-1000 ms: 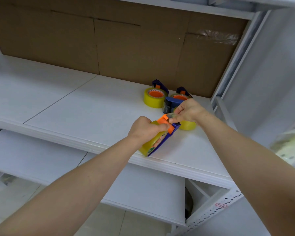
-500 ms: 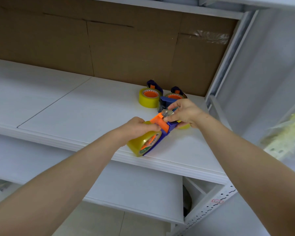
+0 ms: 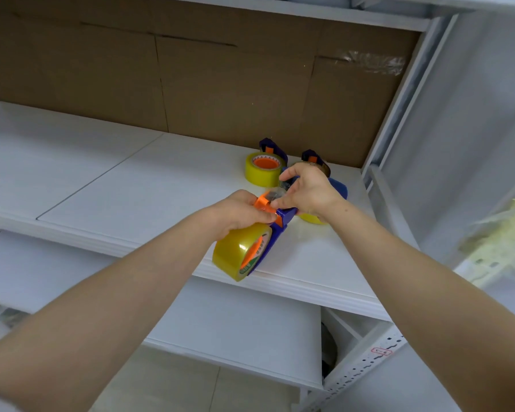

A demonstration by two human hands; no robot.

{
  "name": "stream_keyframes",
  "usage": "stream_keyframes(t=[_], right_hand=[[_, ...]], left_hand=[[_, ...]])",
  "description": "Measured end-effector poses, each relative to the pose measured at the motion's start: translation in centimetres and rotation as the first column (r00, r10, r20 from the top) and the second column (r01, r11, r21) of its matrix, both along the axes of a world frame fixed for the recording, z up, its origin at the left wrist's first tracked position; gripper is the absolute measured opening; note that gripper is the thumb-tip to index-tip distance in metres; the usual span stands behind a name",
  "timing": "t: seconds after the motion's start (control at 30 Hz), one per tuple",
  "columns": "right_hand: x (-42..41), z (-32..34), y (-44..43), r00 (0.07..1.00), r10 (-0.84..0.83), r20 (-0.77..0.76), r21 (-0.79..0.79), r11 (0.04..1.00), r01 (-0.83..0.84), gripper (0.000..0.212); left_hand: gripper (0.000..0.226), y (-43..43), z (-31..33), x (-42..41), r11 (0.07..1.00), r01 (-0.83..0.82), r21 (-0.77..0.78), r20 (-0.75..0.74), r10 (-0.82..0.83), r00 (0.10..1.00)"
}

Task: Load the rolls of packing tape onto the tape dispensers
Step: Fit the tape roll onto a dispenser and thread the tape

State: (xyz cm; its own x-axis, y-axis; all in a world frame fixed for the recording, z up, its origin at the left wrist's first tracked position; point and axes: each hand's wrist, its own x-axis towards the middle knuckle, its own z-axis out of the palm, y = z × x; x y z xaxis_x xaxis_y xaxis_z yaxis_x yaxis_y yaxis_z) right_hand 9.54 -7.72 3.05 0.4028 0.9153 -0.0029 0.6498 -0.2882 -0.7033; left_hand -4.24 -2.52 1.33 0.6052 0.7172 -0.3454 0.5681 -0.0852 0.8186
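A yellow tape roll point(image 3: 238, 251) sits on a blue and orange tape dispenser point(image 3: 275, 233), held over the white shelf's point(image 3: 161, 185) front edge. My left hand point(image 3: 241, 212) grips the dispenser at its orange top. My right hand point(image 3: 308, 190) pinches the loose clear tape end at the dispenser's head. Behind them lies a second yellow roll on a blue dispenser point(image 3: 263, 168). Further dispensers point(image 3: 336, 185) and a yellow roll point(image 3: 309, 218) lie mostly hidden behind my right hand.
A brown cardboard panel point(image 3: 220, 84) backs the shelf. A white upright post point(image 3: 399, 93) stands at the right. A lower white shelf point(image 3: 235, 322) juts out beneath. A blurred pale yellow thing point(image 3: 500, 233) is at the right edge.
My hands and the loaded dispenser stayed together over the front edge. The roll tilted lower toward me, and my right fingers shifted at the dispenser's head.
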Motion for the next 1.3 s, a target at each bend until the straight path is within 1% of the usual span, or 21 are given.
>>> stream_keyframes(t=[0.1, 0.2, 0.27, 0.3, 0.33, 0.4, 0.5, 0.57, 0.63, 0.7, 0.77, 0.83, 0.9, 0.97, 1.03, 1.07, 1.13, 1.23, 1.3], right_hand=[[-0.4, 0.0, -0.1, 1.000, 0.002, -0.016, 0.002, 1.000, -0.002, 0.052], [-0.6, 0.4, -0.5, 0.998, 0.017, -0.055, 0.013, 1.000, -0.017, 0.030], [-0.6, 0.4, -0.8, 0.996, 0.013, -0.085, 0.033, 0.999, -0.010, 0.019], [-0.4, 0.4, -0.9, 0.995, 0.003, -0.096, 0.043, 0.999, 0.001, 0.016], [-0.3, 0.4, -0.9, 0.994, -0.008, -0.111, 0.053, 0.998, 0.014, 0.013], [0.0, 0.5, -0.9, 0.988, -0.032, -0.148, 0.068, 0.997, 0.043, 0.011], [0.2, 0.5, -0.8, 0.980, -0.044, -0.194, 0.082, 0.995, 0.061, 0.014], [0.2, 0.5, -0.6, 0.977, -0.039, -0.210, 0.102, 0.993, 0.062, 0.016], [0.2, 0.3, -0.4, 0.981, -0.065, -0.182, 0.109, 0.990, 0.086, 0.010], [0.4, -0.1, 0.0, 0.981, -0.105, -0.162, 0.101, 0.987, 0.123, 0.007], [0.7, -0.5, 0.4, 0.975, -0.141, -0.170, 0.082, 0.984, 0.157, 0.014], [0.9, -0.8, 0.6, 0.969, -0.183, -0.166, 0.061, 0.979, 0.195, 0.019], [1.2, -1.0, 0.7, 0.969, -0.219, -0.116, 0.083, 0.970, 0.229, 0.021], [1.3, -1.1, 0.7, 0.973, -0.228, 0.042, 0.134, 0.966, 0.221, 0.019], [1.1, -1.3, 0.6, 0.950, -0.239, 0.199, 0.180, 0.962, 0.205, 0.019], [1.0, -1.5, 0.7, 0.934, -0.253, 0.254, 0.201, 0.958, 0.205, 0.021], [0.9, -1.7, 0.8, 0.903, -0.290, 0.317, 0.239, 0.946, 0.220, 0.024], [1.1, -1.8, 0.8, 0.873, -0.334, 0.356, 0.286, 0.928, 0.239, 0.023], [1.2, -1.7, 0.7, 0.838, -0.350, 0.419, 0.321, 0.920, 0.224, 0.023]], left_hand=[[0.039, 0.0, -0.2, 0.0, 0.999, -0.026, 0.020, 0.002, 0.026, 1.000], [0.041, 0.2, -0.7, 0.1, 0.995, -0.068, 0.071, 0.018, 0.067, 0.998], [0.049, 0.3, -0.9, -0.2, 0.983, -0.090, 0.161, -0.040, 0.097, 0.994], [0.054, 0.4, -0.8, -0.4, 0.981, -0.095, 0.170, -0.074, 0.109, 0.991], [0.059, 0.5, -0.8, -0.6, 0.986, -0.105, 0.126, -0.092, 0.117, 0.989], [0.064, 0.5, -0.7, -1.2, 0.992, -0.122, -0.008, -0.102, 0.121, 0.987], [0.065, 0.7, -0.7, -1.8, 0.992, -0.101, -0.070, -0.120, 0.092, 0.988], [0.060, 0.7, -0.6, -2.1, 0.992, -0.097, -0.085, -0.098, 0.088, 0.991], [0.052, 0.7, -0.6, -2.4, 0.992, -0.060, -0.112, -0.075, 0.051, 0.996], [0.042, 0.4, -0.9, -2.8, 0.980, -0.023, -0.195, 0.035, 0.030, 0.999], [0.028, 0.2, -1.1, -3.0, 0.962, 0.007, -0.273, 0.175, 0.043, 0.984], [0.015, -0.2, -1.1, -3.0, 0.958, 0.026, -0.286, 0.246, 0.047, 0.968], [0.011, -0.7, -1.0, -2.8, 0.970, 0.004, -0.244, 0.256, 0.061, 0.965], [0.012, -1.2, -0.9, -2.4, 0.979, -0.029, -0.203, 0.271, 0.084, 0.959], [0.021, -1.7, -0.9, -2.1, 0.979, -0.038, -0.201, 0.319, 0.102, 0.942], [0.024, -1.9, -0.8, -2.0, 0.981, -0.036, -0.193, 0.339, 0.101, 0.935], [0.024, -2.0, -1.0, -1.9, 0.983, -0.047, -0.175, 0.356, 0.107, 0.928], [0.017, -1.6, -1.2, -1.7, 0.984, -0.041, -0.174, 0.335, 0.098, 0.937], [0.014, -1.5, -1.2, -1.8, 0.984, -0.036, -0.173, 0.337, 0.094, 0.937]])
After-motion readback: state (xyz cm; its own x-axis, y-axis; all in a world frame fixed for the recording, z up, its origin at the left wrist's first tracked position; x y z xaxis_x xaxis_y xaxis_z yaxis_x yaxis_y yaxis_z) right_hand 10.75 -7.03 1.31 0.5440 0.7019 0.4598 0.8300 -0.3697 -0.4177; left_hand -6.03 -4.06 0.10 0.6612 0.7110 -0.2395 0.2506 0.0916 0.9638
